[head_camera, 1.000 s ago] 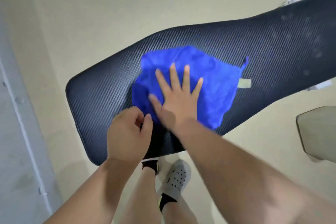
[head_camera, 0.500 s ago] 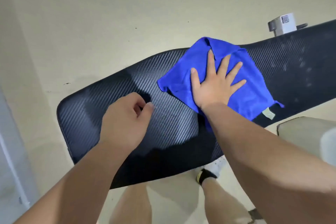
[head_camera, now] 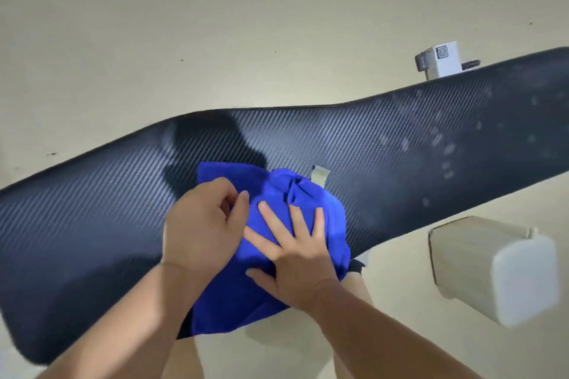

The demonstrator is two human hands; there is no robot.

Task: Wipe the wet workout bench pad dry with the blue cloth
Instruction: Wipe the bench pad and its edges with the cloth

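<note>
Right hand splayed flat on bunched blue cloth, left hand curled—perhaps pinching it, carbon-weave pad

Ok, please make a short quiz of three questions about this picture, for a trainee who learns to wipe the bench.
1. True or false: the right hand lies flat on the blue cloth.
2. Where on the bench pad do water drops show? A) right part B) left end
3. Fill in: the left hand touches the cloth's ____ edge.

Key: 1 true; 2 A, near; 3 left.
</note>
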